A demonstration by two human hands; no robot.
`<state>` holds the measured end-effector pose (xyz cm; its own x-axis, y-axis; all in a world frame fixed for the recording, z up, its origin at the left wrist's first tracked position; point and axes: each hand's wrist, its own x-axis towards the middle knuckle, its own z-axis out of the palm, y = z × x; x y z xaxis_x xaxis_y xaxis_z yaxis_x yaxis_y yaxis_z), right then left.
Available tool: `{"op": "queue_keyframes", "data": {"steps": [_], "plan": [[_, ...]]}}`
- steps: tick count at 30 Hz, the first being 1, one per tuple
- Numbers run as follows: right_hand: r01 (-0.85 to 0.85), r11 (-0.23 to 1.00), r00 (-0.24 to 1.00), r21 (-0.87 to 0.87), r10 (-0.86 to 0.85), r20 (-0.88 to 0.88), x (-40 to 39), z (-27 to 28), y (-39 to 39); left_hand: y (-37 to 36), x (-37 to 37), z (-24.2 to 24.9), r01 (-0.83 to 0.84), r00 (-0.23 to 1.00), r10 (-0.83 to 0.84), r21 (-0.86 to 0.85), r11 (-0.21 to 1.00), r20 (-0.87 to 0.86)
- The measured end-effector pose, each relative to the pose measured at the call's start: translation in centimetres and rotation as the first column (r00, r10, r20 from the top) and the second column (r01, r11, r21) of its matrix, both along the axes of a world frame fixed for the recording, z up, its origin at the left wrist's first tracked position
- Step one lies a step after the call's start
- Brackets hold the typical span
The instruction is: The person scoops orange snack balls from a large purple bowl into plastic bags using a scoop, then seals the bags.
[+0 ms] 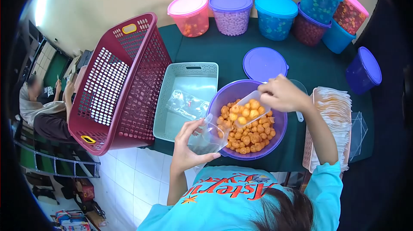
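Head view: scoop (253, 95) angled lower-left

Round orange snacks (251, 136) are held in a clear scoop (249, 109) above a purple tub (282, 134) set on the green desk (193, 50).

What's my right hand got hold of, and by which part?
Your right hand holds a clear scoop with orange balls in it, gripped by the end opposite its lip.
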<state>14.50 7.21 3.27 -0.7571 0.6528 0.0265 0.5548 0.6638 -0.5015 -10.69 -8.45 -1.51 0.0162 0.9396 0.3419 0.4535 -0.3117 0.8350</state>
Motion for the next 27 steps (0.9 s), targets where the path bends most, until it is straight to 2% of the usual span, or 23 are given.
{"op": "queue_keyframes", "data": {"steps": [2, 5, 7, 9, 11, 12, 14, 18, 19, 21, 23, 24, 25, 27], "plan": [[0.006, 1.0, 1.0, -0.01, -0.006, -0.013, 0.4, 2.2, 0.5, 0.4, 0.5, 0.7, 0.013, 0.996, -0.014, -0.014, 1.0, -0.094], [0.026, 0.999, 1.0, 0.027, -0.026, 0.005, 0.3, 5.0, 0.6, 1.3, 1.7, 1.4, 0.007, 0.993, -0.004, 0.028, 1.0, -0.12], [-0.043, 0.993, 0.994, 0.106, 0.031, 0.109, -0.3, 6.7, 0.4, 2.3, 2.6, 1.7, 0.022, 0.997, -0.017, 0.06, 0.998, -0.08], [-0.063, 0.983, 0.99, 0.172, 0.04, 0.136, -1.1, 7.8, -0.1, 3.1, 3.5, 2.3, 0.033, 0.999, -0.029, 0.092, 0.995, -0.043], [-0.101, 0.957, 0.942, 0.272, 0.004, 0.336, -2.3, 9.6, -0.7, 3.8, 4.4, 3.0, 0.037, 0.999, -0.035, 0.094, 0.995, -0.025], [-0.101, 0.956, 0.941, 0.274, 0.002, 0.339, -2.8, 10.3, -1.2, 4.1, 4.6, 3.1, 0.038, 0.999, -0.036, 0.097, 0.995, -0.022], [-0.177, 0.858, 0.909, 0.482, -0.044, 0.413, -3.8, 11.6, -2.5, 4.6, 5.0, 3.2, 0.058, 0.998, -0.059, 0.14, 0.988, 0.003], [-0.211, 0.799, 0.853, 0.564, -0.131, 0.505, -5.2, 13.2, -3.8, 5.1, 5.2, 2.8, 0.066, 0.996, -0.076, 0.171, 0.983, 0.05], [-0.213, 0.8, 0.852, 0.561, -0.129, 0.507, -5.1, 13.5, -3.8, 5.3, 5.0, 2.4, 0.063, 0.995, -0.076, 0.178, 0.982, 0.063], [-0.144, 0.68, 0.909, 0.719, -0.196, 0.368, -4.4, 13.9, -3.6, 5.4, 4.8, 2.3, 0.055, 0.994, -0.07, 0.179, 0.982, 0.079], [-0.024, 0.627, 0.941, 0.779, -0.248, 0.229, -3.3, 14.8, -3.4, 5.4, 4.4, 2.6, 0.058, 0.971, -0.094, 0.165, 0.985, 0.219], [0.035, 0.613, 0.959, 0.789, -0.244, 0.146, -2.7, 15.2, -3.6, 5.4, 3.9, 2.6, 0.044, 0.954, -0.083, 0.138, 0.989, 0.288], [0.088, 0.634, 0.926, 0.768, -0.337, 0.172, -2.3, 15.8, -3.9, 5.3, 3.1, 2.5, 0.042, 0.953, -0.078, 0.13, 0.991, 0.293], [0.102, 0.605, 0.922, 0.789, -0.356, 0.154, -1.4, 14.4, -3.6, 5.1, 1.4, 2.2, 0.038, 0.828, -0.137, 0.188, 0.981, 0.544]]}}
